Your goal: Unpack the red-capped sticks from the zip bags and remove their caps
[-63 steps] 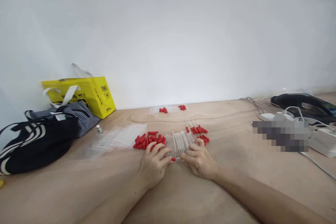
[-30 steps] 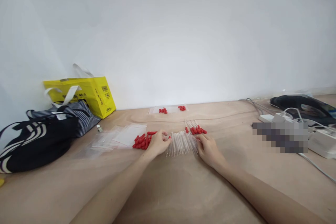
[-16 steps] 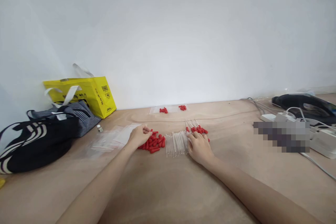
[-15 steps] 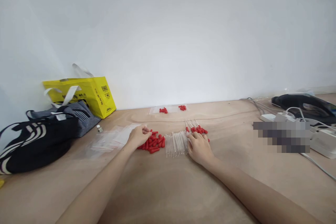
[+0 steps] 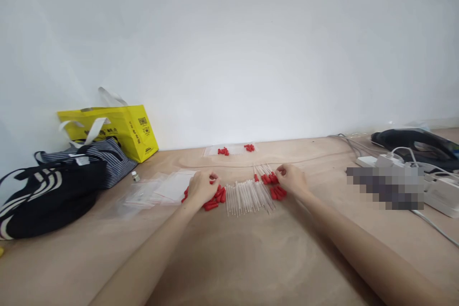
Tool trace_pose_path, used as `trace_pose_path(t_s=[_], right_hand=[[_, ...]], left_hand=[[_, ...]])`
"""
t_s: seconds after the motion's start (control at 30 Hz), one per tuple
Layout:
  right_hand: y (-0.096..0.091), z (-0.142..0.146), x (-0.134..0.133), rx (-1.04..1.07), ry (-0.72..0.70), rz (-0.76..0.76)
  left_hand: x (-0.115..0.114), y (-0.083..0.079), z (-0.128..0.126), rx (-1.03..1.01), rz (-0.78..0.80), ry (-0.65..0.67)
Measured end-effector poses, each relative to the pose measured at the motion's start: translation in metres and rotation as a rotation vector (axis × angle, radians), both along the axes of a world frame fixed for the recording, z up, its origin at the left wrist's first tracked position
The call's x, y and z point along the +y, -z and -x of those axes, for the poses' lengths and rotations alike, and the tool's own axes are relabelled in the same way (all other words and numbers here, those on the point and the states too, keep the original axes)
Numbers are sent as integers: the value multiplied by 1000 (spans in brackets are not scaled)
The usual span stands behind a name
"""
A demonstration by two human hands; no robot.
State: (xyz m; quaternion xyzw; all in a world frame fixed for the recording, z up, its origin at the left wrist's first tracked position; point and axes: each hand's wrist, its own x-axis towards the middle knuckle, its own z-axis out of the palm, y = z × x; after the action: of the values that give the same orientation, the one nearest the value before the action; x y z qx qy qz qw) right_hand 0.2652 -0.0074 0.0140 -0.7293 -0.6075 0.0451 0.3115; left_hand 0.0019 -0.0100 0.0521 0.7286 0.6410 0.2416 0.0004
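My left hand [image 5: 204, 186] is over a pile of loose red rubber bulbs [image 5: 218, 195], its fingers curled together; whatever is between the fingertips is hidden. To the right of that pile lies a row of thin clear tubes [image 5: 247, 198], side by side. My right hand [image 5: 293, 179] is at the right end of the things, with thumb and fingers pinched at a red bulb [image 5: 274, 177] on one of the capped tubes [image 5: 263, 169]. Just below these fingers lie a few more red bulbs [image 5: 278, 193], whose tubes seem to run in among the clear row.
Clear plastic bags [image 5: 158, 191] lie left of my left hand. Against the wall is a flat clear bag [image 5: 236, 149] with red-capped tubes. A small vial [image 5: 135, 176], a yellow bag [image 5: 143, 136] and a black bag [image 5: 64, 201] stand left; a white power strip [image 5: 444, 191] with cables lies right.
My right hand has lifted off the right end of the clear tubes and moved right and slightly up to the red bulbs. My left hand has shifted right over the loose bulbs.
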Motion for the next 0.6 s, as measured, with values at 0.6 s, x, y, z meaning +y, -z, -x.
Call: trace_pose_path(t_s=[0.6], right_hand=[[1,0,20,271,20,136]], left_hand=[[-22,25,-27,12,-223,127]])
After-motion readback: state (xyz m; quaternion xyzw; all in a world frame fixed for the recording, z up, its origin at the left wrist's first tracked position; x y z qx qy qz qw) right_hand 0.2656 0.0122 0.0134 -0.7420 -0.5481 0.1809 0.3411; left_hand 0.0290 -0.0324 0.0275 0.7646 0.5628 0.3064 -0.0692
